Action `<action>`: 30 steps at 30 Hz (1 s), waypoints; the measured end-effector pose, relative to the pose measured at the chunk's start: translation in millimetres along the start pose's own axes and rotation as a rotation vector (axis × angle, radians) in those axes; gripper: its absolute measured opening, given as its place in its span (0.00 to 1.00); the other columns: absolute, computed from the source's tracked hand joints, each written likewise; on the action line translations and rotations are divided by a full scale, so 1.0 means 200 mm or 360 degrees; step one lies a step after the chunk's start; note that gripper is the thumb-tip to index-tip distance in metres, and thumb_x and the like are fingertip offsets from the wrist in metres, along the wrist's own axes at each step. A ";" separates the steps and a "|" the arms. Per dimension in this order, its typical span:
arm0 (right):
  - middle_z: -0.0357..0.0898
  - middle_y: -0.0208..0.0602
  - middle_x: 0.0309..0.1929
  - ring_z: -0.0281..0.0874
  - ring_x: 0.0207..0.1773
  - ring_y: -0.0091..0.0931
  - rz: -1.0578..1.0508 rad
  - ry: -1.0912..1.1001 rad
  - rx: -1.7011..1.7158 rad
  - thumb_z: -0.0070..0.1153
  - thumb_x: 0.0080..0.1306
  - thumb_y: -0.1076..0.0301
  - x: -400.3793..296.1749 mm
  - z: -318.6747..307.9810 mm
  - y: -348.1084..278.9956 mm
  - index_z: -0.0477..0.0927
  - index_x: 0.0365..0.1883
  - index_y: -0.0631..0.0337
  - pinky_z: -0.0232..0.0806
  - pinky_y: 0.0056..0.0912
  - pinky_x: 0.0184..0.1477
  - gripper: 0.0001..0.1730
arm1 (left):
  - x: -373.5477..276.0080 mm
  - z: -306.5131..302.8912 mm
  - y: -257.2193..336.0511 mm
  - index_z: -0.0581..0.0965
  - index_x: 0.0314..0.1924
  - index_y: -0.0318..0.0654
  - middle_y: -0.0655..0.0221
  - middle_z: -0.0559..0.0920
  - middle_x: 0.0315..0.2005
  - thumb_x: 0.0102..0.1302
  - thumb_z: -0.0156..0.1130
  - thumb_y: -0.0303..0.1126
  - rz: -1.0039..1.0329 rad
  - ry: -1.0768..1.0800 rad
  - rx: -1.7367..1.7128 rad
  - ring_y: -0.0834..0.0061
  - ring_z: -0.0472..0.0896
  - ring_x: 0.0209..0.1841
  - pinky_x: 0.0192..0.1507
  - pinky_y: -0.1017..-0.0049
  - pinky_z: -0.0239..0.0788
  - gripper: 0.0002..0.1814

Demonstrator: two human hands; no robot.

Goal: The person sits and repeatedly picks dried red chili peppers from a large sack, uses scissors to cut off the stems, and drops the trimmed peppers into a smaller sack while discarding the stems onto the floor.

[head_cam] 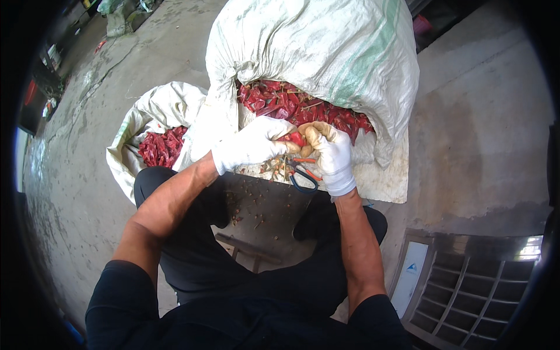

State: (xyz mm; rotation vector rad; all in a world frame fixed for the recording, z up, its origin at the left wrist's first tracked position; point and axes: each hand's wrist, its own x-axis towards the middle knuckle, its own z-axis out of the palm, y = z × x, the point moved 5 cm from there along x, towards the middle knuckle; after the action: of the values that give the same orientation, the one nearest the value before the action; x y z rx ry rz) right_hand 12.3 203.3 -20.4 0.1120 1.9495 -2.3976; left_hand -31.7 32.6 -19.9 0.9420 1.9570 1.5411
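Observation:
Both of my hands wear white work gloves with tan, soiled fingertips. In my left hand (258, 142) is a dried red chili pepper (295, 139), gripped between thumb and fingers. My right hand (329, 146) meets it from the other side, its fingers curled in on the pepper's end. Just beyond the gloves, more dried red chili peppers (284, 103) spill from the mouth of a large white woven sack (297, 43) with green stripes. Below my hands lies a hand tool with orange and dark-blue handles (306, 174), beside a small pile of cut stems (275, 168).
A pale board (389, 183) supports the large sack. To the left, an open woven sack (127, 131) holds red chili peppers (162, 146). Stem scraps (256, 214) litter the concrete floor between my knees. A metal-barred frame (472, 280) lies at lower right.

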 end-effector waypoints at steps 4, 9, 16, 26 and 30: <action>0.85 0.33 0.36 0.77 0.25 0.16 0.0210 -0.0086 0.0414 0.56 0.78 0.69 -0.01 0.03 0.05 0.83 0.46 0.69 0.71 0.19 0.26 0.11 | -0.04 -0.02 0.08 0.82 0.55 0.37 0.64 0.86 0.37 0.68 0.70 0.40 0.0362 -0.0009 0.0244 0.69 0.82 0.42 0.49 0.68 0.74 0.20; 0.83 0.29 0.30 0.75 0.23 0.15 0.0090 -0.0139 0.0116 0.60 0.76 0.65 -0.02 0.02 0.01 0.85 0.41 0.69 0.68 0.19 0.25 0.12 | -0.08 -0.05 0.14 0.82 0.55 0.42 0.63 0.86 0.37 0.69 0.68 0.45 0.0287 0.0050 0.0256 0.67 0.84 0.40 0.46 0.66 0.74 0.21; 0.86 0.38 0.28 0.85 0.33 0.32 0.0115 -0.0250 -0.1507 0.66 0.68 0.56 -0.08 -0.08 0.14 0.88 0.36 0.63 0.75 0.35 0.39 0.16 | -0.13 -0.17 0.20 0.84 0.52 0.50 0.68 0.87 0.35 0.70 0.67 0.49 -0.0123 0.0261 0.0532 0.75 0.83 0.36 0.42 0.71 0.72 0.17; 0.83 0.49 0.43 0.84 0.46 0.47 -0.0012 -0.0323 -0.2841 0.66 0.58 0.61 -0.16 -0.16 0.44 0.83 0.42 0.59 0.73 0.53 0.49 0.16 | -0.10 -0.20 0.19 0.84 0.52 0.42 0.67 0.88 0.36 0.70 0.69 0.49 -0.0108 0.0326 0.0344 0.75 0.82 0.37 0.44 0.71 0.73 0.21; 0.84 0.50 0.44 0.83 0.46 0.49 0.0104 -0.0333 -0.2760 0.63 0.60 0.62 -0.19 -0.16 0.42 0.83 0.42 0.60 0.73 0.53 0.51 0.15 | -0.13 -0.23 0.20 0.84 0.54 0.41 0.68 0.88 0.36 0.70 0.69 0.48 -0.0231 0.0300 0.0405 0.77 0.82 0.38 0.44 0.72 0.73 0.21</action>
State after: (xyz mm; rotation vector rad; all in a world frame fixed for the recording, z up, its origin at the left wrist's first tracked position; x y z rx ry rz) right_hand 57.3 216.9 -106.0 -0.1420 2.8899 -0.0601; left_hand -39.1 -10.1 28.1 0.7535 2.3417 1.3646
